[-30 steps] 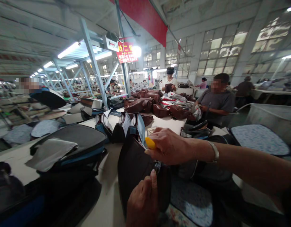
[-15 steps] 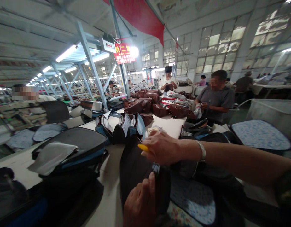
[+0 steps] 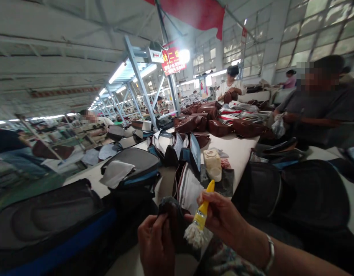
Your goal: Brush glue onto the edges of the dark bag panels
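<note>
In my right hand (image 3: 225,217) is a yellow-handled paintbrush (image 3: 202,211), its pale, clumped bristles pointing down. My left hand (image 3: 156,243) pinches the raised edge of a dark bag piece (image 3: 174,216) at the bottom middle, just left of the bristles. Whether the bristles touch the piece I cannot tell. Right behind it stands an opened bag part with white lining (image 3: 190,188). A cream plastic container (image 3: 213,163) sits on a dark sheet beyond the brush.
Black and blue bag parts (image 3: 50,226) fill the left, and black bag panels (image 3: 312,191) the right. Brown leather bags (image 3: 205,119) are heaped farther back on the white table (image 3: 237,143). A person in grey (image 3: 320,103) works at right, another in white (image 3: 230,90) behind the heap.
My right hand has drawn back to the right, turning the brush so its bristles show. My left hand now lifts the dark piece's edge. The view has swung left, uncovering the cream container.
</note>
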Available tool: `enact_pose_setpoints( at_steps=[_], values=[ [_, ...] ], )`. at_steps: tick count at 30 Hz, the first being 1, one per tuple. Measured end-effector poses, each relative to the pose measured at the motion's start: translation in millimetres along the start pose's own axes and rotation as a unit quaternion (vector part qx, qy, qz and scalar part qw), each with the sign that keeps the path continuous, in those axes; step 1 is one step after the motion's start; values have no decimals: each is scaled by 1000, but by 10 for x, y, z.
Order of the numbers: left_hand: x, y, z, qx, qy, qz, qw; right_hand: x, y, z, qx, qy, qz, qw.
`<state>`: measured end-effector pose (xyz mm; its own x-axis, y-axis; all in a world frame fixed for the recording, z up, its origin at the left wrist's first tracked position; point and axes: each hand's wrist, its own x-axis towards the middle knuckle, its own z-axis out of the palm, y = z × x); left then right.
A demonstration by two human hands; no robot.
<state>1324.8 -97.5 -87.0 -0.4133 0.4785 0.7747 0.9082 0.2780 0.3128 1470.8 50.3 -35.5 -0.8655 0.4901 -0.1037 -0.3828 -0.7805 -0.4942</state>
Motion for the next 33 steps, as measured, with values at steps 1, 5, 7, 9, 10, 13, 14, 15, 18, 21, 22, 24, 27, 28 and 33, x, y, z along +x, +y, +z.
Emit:
enact_pose_setpoints(
  at_steps=[1, 5, 7, 9, 10, 13, 14, 15, 18, 21, 22, 24, 27, 28, 33],
  values=[
    [-14, 28, -28, -14, -25, -31, 999, 6, 50, 33, 14, -7, 2, 1000],
    [-38, 140, -41, -16, -69, -41, 997, 14, 123, 178, 27, -5, -1, 1000],
    [-23, 147, -5, -18, -55, -41, 997, 9, 108, 230, 21, 7, -9, 1000],
    [25, 120, 24, -45, -44, -70, 996, 4, 42, 263, 4, 14, -20, 1000],
    [63, 101, 30, -65, -48, -90, 993, 5, -14, 271, -9, 19, -33, 999],
    [209, 64, 11, -142, -92, -156, 973, 25, -243, 270, -65, 69, -137, 986],
    [258, 67, 1, -174, -113, -176, 962, 40, -320, 268, -96, 87, -184, 974],
    [303, 79, -8, -204, -130, -193, 951, 59, -384, 270, -136, 97, -230, 959],
    [389, 160, -11, -262, -160, -220, 926, 144, -463, 314, -285, 63, -314, 903],
    [409, 265, 2, -269, -169, -225, 921, 287, -396, 395, -423, -1, -367, 829],
    [408, 294, 2, -264, -172, -221, 923, 342, -369, 419, -475, -21, -396, 786],
    [403, 334, -10, -252, -176, -218, 926, 438, -348, 456, -571, -63, -475, 667],
    [403, 346, -40, -237, -174, -216, 931, 479, -412, 493, -620, -111, -568, 530],
    [404, 341, -46, -232, -174, -216, 932, 462, -442, 502, -614, -117, -582, 521],
    [396, 302, -13, -237, -175, -219, 930, 376, -453, 475, -579, -180, -590, 533]
  ],
)
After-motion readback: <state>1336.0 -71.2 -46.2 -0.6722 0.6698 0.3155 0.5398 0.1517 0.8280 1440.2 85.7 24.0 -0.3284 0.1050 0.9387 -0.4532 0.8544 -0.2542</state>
